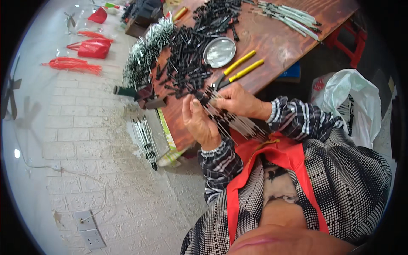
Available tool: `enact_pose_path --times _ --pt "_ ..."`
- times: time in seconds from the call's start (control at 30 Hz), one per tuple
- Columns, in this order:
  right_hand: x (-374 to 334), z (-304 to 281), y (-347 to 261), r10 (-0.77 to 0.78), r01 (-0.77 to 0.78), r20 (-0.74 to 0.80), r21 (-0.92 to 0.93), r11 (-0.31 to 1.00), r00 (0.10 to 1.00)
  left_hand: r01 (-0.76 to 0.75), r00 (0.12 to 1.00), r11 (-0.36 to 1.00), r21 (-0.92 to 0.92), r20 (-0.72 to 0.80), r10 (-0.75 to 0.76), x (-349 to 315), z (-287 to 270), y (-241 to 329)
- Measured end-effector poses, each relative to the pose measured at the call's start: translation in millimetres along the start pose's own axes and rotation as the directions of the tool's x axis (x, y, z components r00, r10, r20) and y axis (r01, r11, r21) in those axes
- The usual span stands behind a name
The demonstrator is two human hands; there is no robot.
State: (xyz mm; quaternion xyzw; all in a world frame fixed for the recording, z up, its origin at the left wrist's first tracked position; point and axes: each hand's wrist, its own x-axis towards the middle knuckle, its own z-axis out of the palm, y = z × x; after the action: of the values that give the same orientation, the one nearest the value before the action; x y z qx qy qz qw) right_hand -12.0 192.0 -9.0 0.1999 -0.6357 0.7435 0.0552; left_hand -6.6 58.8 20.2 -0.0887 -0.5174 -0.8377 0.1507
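My right hand [241, 101] is closed round a bundle of thin pale rods with black parts [240, 123], held at the table's near edge over my lap. My left hand [199, 123] is beside the bundle's black upper end, with its fingers bent and the thumb close to the forefinger. Whatever lies between those fingertips is too small to make out. Just beyond my hands, yellow-handled pliers [243, 70] lie on the table. A heap of small black parts [187, 63] spreads next to them, with a round metal dish [219, 52] at its right side.
The brown wooden table [282, 53] carries loose white rods [289, 19] at the far right. Dense bundled rods [142, 59] stand along its left side; more rods [145, 142] lie lower left. A red stool [350, 42] and white plastic bag [352, 95] are to the right.
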Motion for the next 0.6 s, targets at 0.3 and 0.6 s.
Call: enact_pose_path --times 0.3,0.6 --pt "-2.7 -2.9 -1.3 0.018 -0.018 0.003 -0.039 0.999 1.0 -0.017 0.999 1.0 -0.015 -0.041 0.017 -9.1 7.5 0.8" --pt "8.8 -6.3 1.8 -0.099 0.097 -0.047 -0.033 0.995 0.994 -0.123 0.988 0.902 0.413 -0.036 0.151 -3.8 21.2 4.0"
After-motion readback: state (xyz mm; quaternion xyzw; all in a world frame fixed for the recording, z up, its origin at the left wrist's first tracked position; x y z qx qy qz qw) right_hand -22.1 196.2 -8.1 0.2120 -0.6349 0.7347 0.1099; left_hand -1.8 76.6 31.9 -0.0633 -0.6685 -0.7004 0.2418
